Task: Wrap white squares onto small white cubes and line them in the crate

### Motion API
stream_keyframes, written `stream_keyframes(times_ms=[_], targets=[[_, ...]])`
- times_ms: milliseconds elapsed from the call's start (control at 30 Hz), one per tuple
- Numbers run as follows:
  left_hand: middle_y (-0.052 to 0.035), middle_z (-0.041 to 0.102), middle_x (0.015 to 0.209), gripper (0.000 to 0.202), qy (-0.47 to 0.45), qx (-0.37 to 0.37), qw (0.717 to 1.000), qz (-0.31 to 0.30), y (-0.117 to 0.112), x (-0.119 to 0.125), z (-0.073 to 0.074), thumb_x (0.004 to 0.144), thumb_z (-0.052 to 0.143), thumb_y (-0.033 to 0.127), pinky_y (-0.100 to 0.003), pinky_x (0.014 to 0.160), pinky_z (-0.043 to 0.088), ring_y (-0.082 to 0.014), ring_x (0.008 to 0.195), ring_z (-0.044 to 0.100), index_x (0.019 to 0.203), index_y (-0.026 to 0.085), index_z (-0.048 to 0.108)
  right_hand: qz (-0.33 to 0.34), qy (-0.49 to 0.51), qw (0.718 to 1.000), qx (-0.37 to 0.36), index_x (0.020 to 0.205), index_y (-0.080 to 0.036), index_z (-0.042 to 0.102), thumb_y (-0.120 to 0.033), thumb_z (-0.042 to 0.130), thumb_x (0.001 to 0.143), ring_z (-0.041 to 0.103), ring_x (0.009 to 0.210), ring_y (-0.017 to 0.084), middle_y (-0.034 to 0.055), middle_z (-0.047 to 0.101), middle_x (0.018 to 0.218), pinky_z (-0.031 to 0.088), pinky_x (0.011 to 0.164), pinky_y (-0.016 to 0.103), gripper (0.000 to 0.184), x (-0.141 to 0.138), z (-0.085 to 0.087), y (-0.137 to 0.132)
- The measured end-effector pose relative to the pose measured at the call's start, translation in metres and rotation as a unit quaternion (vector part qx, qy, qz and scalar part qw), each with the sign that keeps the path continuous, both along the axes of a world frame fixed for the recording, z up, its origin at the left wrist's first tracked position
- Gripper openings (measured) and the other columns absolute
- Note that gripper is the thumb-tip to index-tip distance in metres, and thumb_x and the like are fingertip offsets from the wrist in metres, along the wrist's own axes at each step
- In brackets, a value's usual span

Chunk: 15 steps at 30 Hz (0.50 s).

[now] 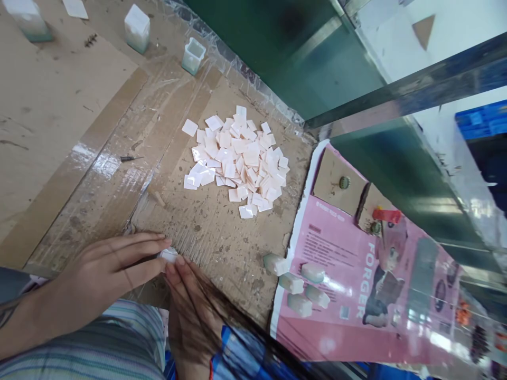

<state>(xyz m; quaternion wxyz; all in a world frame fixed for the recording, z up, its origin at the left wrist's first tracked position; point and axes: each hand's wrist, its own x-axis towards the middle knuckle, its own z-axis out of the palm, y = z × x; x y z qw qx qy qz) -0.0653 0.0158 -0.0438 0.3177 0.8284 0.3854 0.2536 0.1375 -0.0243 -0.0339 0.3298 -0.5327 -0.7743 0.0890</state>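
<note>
At the front edge of the cardboard, my left hand [122, 258] and my right hand [190, 295] meet at a small white block [169, 255]. The fingertips of both hands pinch it, and they cover much of its shape. Long dark strands hang across my right hand and blur part of it. Beyond the hands lies a heaped pile of thin, pale pink square pieces [243, 153]. Off to the right, several pale green and white blocks [300, 305] rest partly on a pink printed sheet [336, 253].
At the far left stand a small open container [194, 55] and white-green blocks [137, 29]. A thin dark tool [130, 158] lies on the taped cardboard [166, 126]. Cardboard pieces [338, 179] and a red object [386, 215] sit by the green glassy panel [277, 53].
</note>
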Motion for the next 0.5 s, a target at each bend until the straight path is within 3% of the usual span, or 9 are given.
stream_keyframes(times_ms=[200, 367, 500], targets=[[-0.0040, 0.058, 0.146, 0.036, 0.003, 0.039, 0.999, -0.008, 0.002, 0.002, 0.003, 0.104, 0.040, 0.016, -0.028, 0.118, 0.042, -0.0177, 0.137, 0.052, 0.134, 0.020, 0.057, 0.009, -0.007, 0.999, 0.031, 0.140, -0.013, 0.056, -0.008, 0.042, 0.101, 0.062, 0.126, 0.017, 0.0071, 0.075, 0.118, 0.055, 0.105, 0.026, 0.041, -0.001, 0.001, 0.003], [-0.0013, 0.051, 0.152, 0.044, -0.012, -0.001, 1.000, -0.012, 0.000, 0.001, 0.006, 0.100, 0.044, 0.005, -0.034, 0.117, 0.043, -0.0205, 0.139, 0.048, 0.139, 0.022, 0.053, 0.031, -0.023, 0.999, 0.022, 0.135, -0.008, 0.059, -0.008, 0.051, 0.098, 0.064, 0.124, 0.019, 0.0090, 0.076, 0.116, 0.057, 0.103, 0.026, 0.038, -0.001, 0.001, 0.003], [-0.0041, 0.053, 0.150, 0.041, 0.022, 0.007, 1.000, -0.012, 0.000, 0.000, 0.012, 0.101, 0.044, 0.010, -0.034, 0.118, 0.042, -0.0194, 0.141, 0.046, 0.140, 0.022, 0.051, 0.013, -0.042, 0.997, 0.069, 0.125, -0.007, 0.065, -0.008, 0.053, 0.096, 0.059, 0.130, 0.019, 0.0099, 0.075, 0.118, 0.053, 0.109, 0.027, 0.031, -0.007, -0.006, 0.004]])
